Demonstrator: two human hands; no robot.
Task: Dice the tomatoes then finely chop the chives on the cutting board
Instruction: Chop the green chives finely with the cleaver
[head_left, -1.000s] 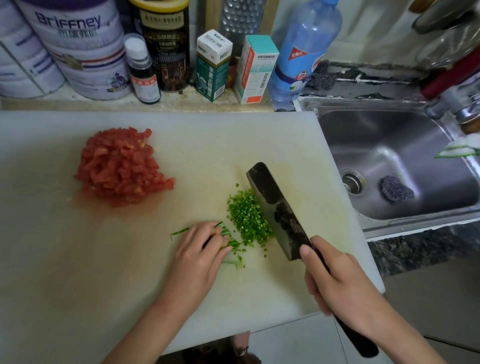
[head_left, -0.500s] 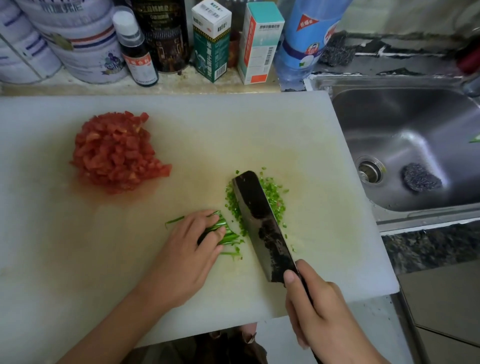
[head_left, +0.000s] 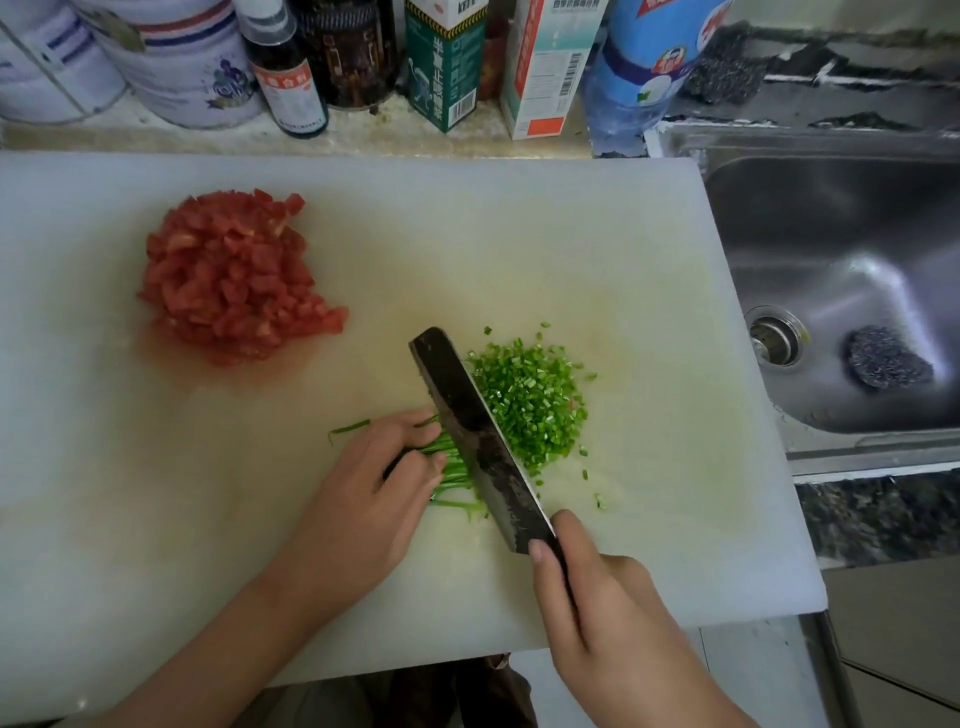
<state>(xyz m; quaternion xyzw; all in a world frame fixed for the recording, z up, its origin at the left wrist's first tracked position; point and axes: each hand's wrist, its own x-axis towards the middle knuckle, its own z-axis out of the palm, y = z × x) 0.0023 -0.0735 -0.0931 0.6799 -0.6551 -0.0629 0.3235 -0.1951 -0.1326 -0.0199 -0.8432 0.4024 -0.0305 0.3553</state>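
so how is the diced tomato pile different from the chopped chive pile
The diced tomato pile is chunky red cubes; the chopped chive pile is tiny green bits. The tomato pile is larger, with juice around it; the chive pile is smaller, with stray bits. The tomato pile sits apart; the chive pile lies beside the cleaver. Both rest on the white cutting board.

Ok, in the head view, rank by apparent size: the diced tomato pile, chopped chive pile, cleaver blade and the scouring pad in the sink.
1. diced tomato pile
2. cleaver blade and chopped chive pile: too alike to rank
3. scouring pad, though it lies farther off, down in the sink
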